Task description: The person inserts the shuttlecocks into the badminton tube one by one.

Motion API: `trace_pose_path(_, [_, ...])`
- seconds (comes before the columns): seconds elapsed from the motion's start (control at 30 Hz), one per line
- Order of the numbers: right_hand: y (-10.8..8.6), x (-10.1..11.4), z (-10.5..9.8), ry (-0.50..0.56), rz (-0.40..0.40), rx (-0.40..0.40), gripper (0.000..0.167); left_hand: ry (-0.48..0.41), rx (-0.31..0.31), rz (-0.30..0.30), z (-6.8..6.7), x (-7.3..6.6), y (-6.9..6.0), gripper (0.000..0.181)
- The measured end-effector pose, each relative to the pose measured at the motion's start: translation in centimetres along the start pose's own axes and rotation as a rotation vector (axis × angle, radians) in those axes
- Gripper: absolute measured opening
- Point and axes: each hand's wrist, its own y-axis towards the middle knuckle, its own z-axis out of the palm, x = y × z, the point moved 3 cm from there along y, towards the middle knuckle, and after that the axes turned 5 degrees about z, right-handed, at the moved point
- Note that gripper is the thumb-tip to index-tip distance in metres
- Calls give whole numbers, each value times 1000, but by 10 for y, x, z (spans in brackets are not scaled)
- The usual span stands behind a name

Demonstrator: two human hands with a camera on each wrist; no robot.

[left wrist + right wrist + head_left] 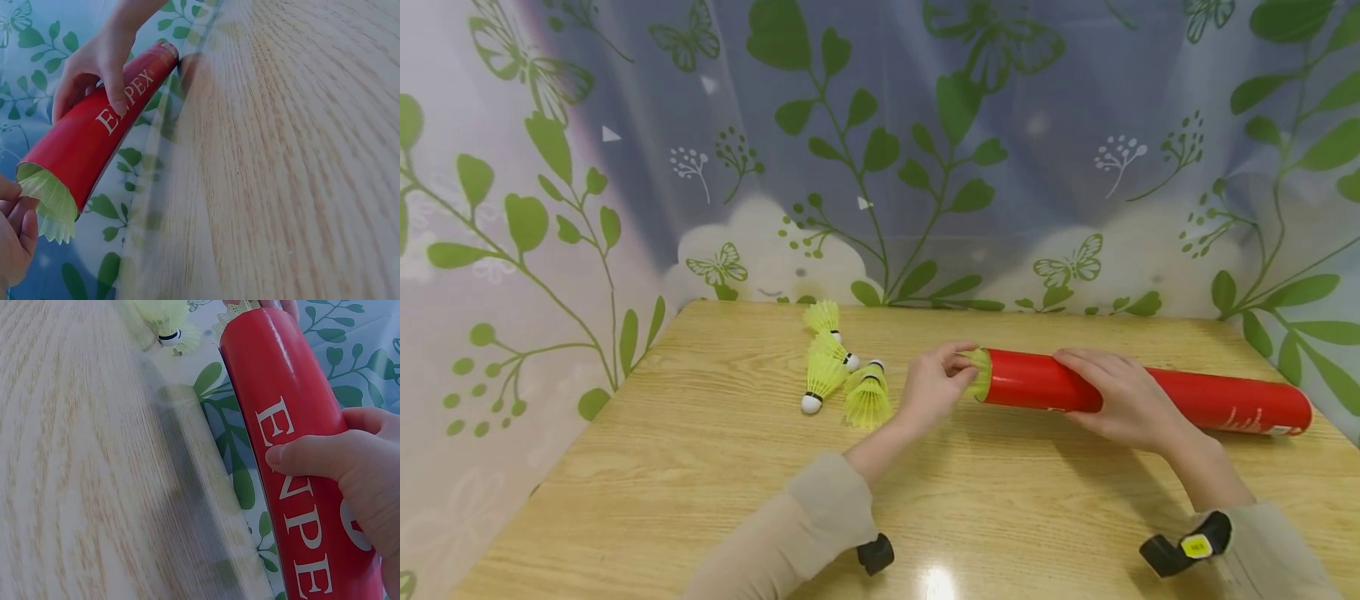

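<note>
A long red shuttlecock tube [1213,402] lies slanted at the right of the table, its mouth facing left. My right hand [1123,396] grips it around the middle, thumb across the white lettering in the right wrist view. A yellow shuttlecock [53,203] sticks out of the tube's mouth, skirt outward; its cork is hidden inside. My left hand [936,383] pinches the edge of that skirt between thumb and fingers. Several yellow shuttlecocks [825,371] with white corks lie loose on the table, left of my left hand.
The wooden table [685,467] reaches back to a patterned curtain [895,167] with leaves and butterflies, which also hangs along both sides. Black wrist cameras sit at each sleeve cuff [838,500].
</note>
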Motion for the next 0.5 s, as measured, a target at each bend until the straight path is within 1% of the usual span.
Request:
trace_pose_path(0.07, [0,0,0,0,-2,-2,81,-15,-11,-18,0,0,0,29])
trace_pose_path(0.17, [0,-1,0,1,-6,-4,81,-37,-21,-70,-1,2,0,29])
trace_pose_path(0.23, [0,-1,0,1,-10,-4,81,-39,-22,-108,-1,3,0,26])
trace_pose_path(0.3, [0,-1,1,0,-12,-2,81,-26,-18,-130,0,5,0,18])
trace_pose_path(0.33, [0,-1,1,0,-12,-2,81,-13,-15,-132,0,5,0,15])
trace_pose_path(0.4, [-1,-1,1,-1,-13,0,81,33,-10,-115,0,5,0,9])
trace_pose_path(0.5, [-1,-1,1,-1,-13,0,80,105,-9,-85,-1,4,0,7])
